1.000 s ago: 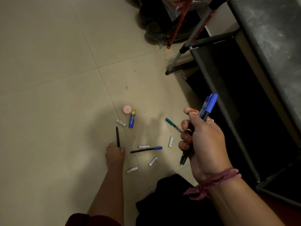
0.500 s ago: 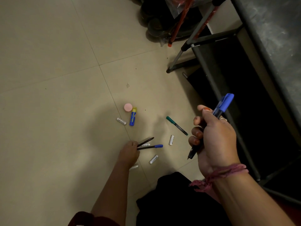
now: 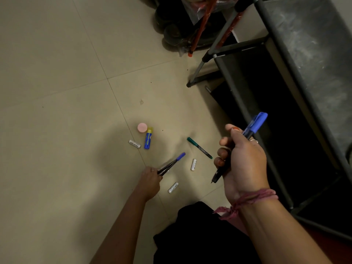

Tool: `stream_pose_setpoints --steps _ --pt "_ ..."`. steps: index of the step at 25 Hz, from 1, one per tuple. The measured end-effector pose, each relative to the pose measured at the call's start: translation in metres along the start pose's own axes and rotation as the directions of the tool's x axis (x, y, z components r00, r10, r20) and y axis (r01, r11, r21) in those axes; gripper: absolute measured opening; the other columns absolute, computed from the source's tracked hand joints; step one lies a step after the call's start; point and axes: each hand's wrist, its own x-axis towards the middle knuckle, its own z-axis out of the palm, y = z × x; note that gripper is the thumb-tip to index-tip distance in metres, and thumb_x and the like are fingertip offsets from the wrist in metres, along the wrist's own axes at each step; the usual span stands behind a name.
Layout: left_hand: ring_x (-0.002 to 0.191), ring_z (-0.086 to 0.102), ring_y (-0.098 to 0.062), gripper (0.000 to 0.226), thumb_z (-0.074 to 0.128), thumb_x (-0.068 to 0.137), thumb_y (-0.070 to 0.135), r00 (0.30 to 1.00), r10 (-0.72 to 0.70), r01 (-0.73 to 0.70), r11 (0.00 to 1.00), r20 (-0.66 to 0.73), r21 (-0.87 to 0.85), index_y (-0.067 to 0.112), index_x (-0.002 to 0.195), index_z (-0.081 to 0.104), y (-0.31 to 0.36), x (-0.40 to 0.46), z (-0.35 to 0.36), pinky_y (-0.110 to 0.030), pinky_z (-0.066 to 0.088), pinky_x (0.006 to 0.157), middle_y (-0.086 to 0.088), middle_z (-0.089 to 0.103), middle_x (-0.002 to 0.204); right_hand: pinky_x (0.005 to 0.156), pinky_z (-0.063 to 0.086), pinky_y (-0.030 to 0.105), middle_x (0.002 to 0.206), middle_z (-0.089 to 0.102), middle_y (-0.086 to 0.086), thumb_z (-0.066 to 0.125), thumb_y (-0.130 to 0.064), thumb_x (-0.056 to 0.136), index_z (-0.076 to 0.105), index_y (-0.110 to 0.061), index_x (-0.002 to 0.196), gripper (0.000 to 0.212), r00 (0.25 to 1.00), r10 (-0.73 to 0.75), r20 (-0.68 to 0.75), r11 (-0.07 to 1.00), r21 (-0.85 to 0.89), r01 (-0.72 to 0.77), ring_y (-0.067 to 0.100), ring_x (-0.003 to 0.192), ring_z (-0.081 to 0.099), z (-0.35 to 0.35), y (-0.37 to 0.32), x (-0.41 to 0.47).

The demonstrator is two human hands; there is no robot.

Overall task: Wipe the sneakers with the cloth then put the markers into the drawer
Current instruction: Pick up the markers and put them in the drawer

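My left hand [image 3: 150, 181] is low over the tiled floor, shut on two thin markers [image 3: 172, 163], one with a blue cap, lifted and blurred. My right hand [image 3: 242, 161] is raised nearer the camera and grips a bunch of blue-capped markers [image 3: 256, 123] whose dark tips point down. A green-capped marker [image 3: 199, 147] still lies on the floor between the hands. The dark open drawer [image 3: 276, 115] of the grey fabric unit is at the right. No sneakers or cloth are in view.
Small white batteries [image 3: 134, 144] [image 3: 193, 164] [image 3: 173, 187] lie scattered on the floor, with a pink round cap [image 3: 142, 127] and a blue-and-yellow glue stick [image 3: 148, 138]. Dark bags and red-handled poles [image 3: 200, 25] stand at the back. My black-clothed knee [image 3: 190, 235] is below.
My left hand moved right from the single black marker, gathered the blue-capped one too, and lifted both off the floor. My right hand drifted slightly right with its markers.
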Motion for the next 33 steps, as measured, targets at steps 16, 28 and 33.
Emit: stream_pose_setpoints --steps 16,28,33 --pt "0.069 0.053 -0.001 0.022 0.04 0.091 0.03 0.8 0.598 -0.249 0.413 0.055 -0.876 0.032 0.111 0.05 0.177 -0.101 -0.148 -0.022 0.045 0.074 0.014 0.056 0.073 0.034 0.034 0.016 0.053 0.051 0.002 0.064 -0.041 0.086 0.056 -0.011 0.07 0.035 0.992 -0.035 0.117 0.923 -0.377 0.077 0.009 0.033 0.046 -0.026 -0.017 0.002" --pt "0.147 0.002 -0.024 0.052 0.039 0.091 0.01 0.988 0.115 -0.141 0.934 0.099 0.327 0.009 0.142 0.035 0.109 0.065 -0.04 -0.059 0.01 0.113 -0.006 0.001 0.16 0.044 0.037 0.016 0.052 0.042 -0.011 0.042 -0.039 0.098 0.054 -0.022 0.084 0.025 0.943 -0.202 -0.263 0.979 -0.085 0.186 0.0 0.04 0.04 -0.037 -0.026 0.01" --pt "0.148 -0.004 -0.017 0.051 0.026 0.098 0.015 0.982 0.183 -0.189 0.897 0.053 0.4 0.01 0.148 0.026 0.116 0.086 -0.021 -0.058 -0.003 0.114 0.0 0.004 0.161 0.043 0.037 0.017 0.054 0.042 -0.008 0.045 -0.036 0.098 0.057 -0.022 0.085 0.022 0.942 -0.19 -0.275 0.973 0.078 0.219 0.002 0.042 0.039 -0.041 -0.023 0.013"
